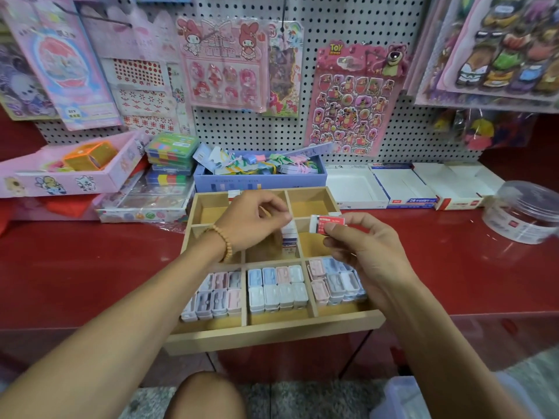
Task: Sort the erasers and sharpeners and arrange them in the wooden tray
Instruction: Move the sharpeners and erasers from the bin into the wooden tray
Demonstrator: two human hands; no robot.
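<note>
A red-sleeved eraser [327, 224] is pinched by the right hand [361, 247] above the wooden tray [273, 335]. A stack of erasers [289, 241] in the middle compartment is gripped by the left hand [249, 220]. The 3 near compartments are filled with sharpeners [276, 285].

On the pegboard ahead of me, a pink bear sticker sheet [352, 107] carries a yellow "TOY" logo at its top left corner. Below it, on the red desk [90, 267], I can read "2B" on the front edge of the blue-and-white carton [405, 192]. The print on the red-sleeved eraser [328, 224] is too blurred to make out.
</note>
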